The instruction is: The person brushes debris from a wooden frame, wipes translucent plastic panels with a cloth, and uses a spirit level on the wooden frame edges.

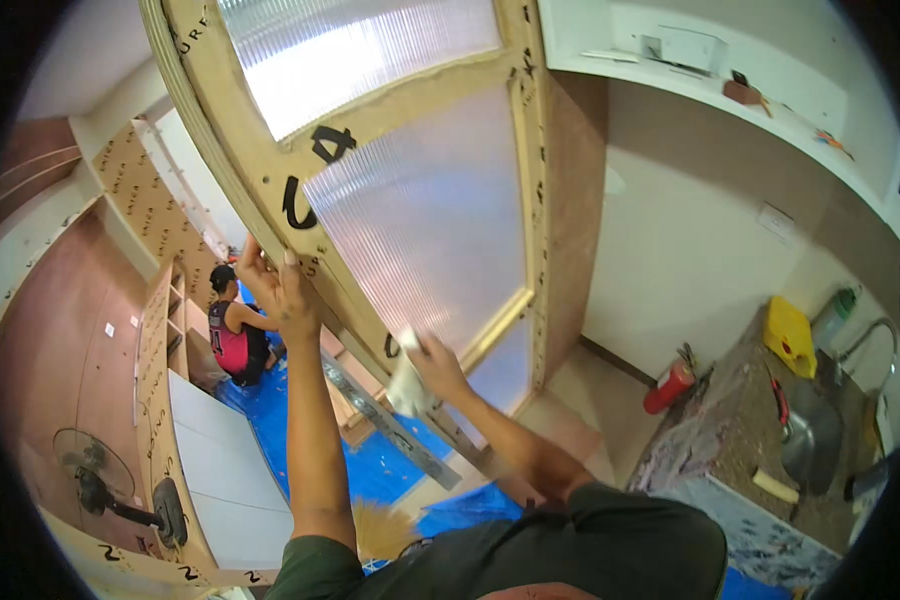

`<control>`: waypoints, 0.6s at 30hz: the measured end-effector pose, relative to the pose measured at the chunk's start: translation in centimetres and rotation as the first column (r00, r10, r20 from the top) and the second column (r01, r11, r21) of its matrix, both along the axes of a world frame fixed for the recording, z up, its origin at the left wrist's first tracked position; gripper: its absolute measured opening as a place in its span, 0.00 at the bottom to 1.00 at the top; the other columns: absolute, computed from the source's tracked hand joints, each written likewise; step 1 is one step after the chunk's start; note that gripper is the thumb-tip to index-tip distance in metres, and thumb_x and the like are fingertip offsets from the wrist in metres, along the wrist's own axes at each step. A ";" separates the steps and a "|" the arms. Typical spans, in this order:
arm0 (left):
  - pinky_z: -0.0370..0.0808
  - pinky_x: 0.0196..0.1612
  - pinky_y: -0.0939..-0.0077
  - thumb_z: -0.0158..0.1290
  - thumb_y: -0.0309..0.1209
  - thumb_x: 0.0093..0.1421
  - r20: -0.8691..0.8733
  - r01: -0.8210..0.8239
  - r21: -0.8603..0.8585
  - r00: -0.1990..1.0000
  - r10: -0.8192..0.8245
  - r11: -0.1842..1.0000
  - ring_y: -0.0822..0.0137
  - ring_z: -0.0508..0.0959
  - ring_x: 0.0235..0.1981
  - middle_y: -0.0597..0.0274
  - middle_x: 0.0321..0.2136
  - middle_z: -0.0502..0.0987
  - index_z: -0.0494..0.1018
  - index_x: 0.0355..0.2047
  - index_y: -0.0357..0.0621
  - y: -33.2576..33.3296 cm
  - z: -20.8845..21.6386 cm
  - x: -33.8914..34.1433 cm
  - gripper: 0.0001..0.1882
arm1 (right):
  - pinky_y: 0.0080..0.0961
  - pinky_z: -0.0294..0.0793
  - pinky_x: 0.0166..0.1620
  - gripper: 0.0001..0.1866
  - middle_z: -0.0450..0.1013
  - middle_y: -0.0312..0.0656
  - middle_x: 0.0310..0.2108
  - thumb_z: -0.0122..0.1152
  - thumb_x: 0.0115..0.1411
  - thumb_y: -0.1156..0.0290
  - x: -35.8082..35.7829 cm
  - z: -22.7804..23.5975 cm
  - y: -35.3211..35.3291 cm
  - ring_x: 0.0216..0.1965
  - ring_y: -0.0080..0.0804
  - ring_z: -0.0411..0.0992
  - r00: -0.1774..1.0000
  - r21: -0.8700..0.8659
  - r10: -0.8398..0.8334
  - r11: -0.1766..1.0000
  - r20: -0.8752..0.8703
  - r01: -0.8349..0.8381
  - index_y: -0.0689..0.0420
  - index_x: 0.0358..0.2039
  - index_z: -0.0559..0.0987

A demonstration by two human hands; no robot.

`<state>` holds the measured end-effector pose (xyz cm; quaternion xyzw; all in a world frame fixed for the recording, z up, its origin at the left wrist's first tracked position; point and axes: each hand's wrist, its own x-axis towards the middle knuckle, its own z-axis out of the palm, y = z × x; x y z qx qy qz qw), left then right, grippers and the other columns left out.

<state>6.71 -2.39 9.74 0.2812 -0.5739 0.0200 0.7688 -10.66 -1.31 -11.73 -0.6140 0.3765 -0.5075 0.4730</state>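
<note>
A wooden door (370, 115) with ribbed translucent panels (435, 215) stands before me, covered in tan protective film with black lettering. My left hand (285, 295) is closed on its left edge, some fingers behind and the thumb pointing up along the front. Lower down, my right hand (438, 368) grips a white cloth (407, 388) against the frame beside the lower corner of the middle panel. Part of the cloth hangs below the fingers. A grey metal bar (390, 425) slants behind and below the door.
Further off at left, a person (236, 325) in a dark cap crouches on blue floor sheeting (370, 470). A fan (95, 490) stands lower left. On the right are a counter with a sink (812, 440), a yellow jug (790, 338), a red extinguisher (670, 387) and a white shelf (670, 85).
</note>
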 end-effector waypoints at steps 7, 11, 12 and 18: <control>0.77 0.39 0.77 0.56 0.30 0.67 -0.091 0.128 0.010 0.988 -0.127 0.992 0.70 0.76 0.37 0.53 0.49 0.70 0.57 0.63 0.36 -0.1 0.8 -3.2 0.29 | 0.31 0.74 0.38 0.15 0.75 0.45 0.30 0.61 0.68 0.62 -0.2 17.5 -1.3 0.32 0.28 0.72 0.986 -0.295 -0.088 0.947 0.144 0.128 0.64 0.39 0.76; 0.75 0.51 0.73 0.58 0.29 0.65 -0.069 0.105 0.000 0.992 -0.105 0.994 0.67 0.75 0.47 0.52 0.54 0.68 0.57 0.64 0.35 -0.1 0.6 -2.3 0.32 | 0.37 0.75 0.38 0.17 0.77 0.52 0.30 0.61 0.67 0.60 0.6 24.2 -1.9 0.31 0.40 0.76 0.965 -0.463 -0.112 0.860 0.237 0.214 0.64 0.38 0.76; 0.75 0.52 0.72 0.59 0.30 0.65 -0.003 -0.003 -0.021 1.000 0.003 1.000 0.66 0.75 0.48 0.53 0.54 0.68 0.57 0.63 0.35 0.2 0.5 -2.0 0.32 | 0.35 0.75 0.38 0.17 0.78 0.51 0.30 0.61 0.67 0.61 0.7 26.4 -2.6 0.32 0.37 0.76 0.946 -0.420 -0.002 0.896 0.323 0.146 0.65 0.37 0.76; 0.70 0.61 0.65 0.57 0.33 0.66 -0.043 0.017 0.023 0.999 -0.016 1.000 0.60 0.72 0.56 0.50 0.57 0.67 0.58 0.64 0.34 -0.5 0.5 -0.8 0.31 | 0.29 0.76 0.39 0.13 0.74 0.39 0.33 0.56 0.70 0.63 2.3 27.4 -2.2 0.33 0.28 0.73 0.465 0.091 -0.031 0.990 0.885 -0.109 0.61 0.39 0.75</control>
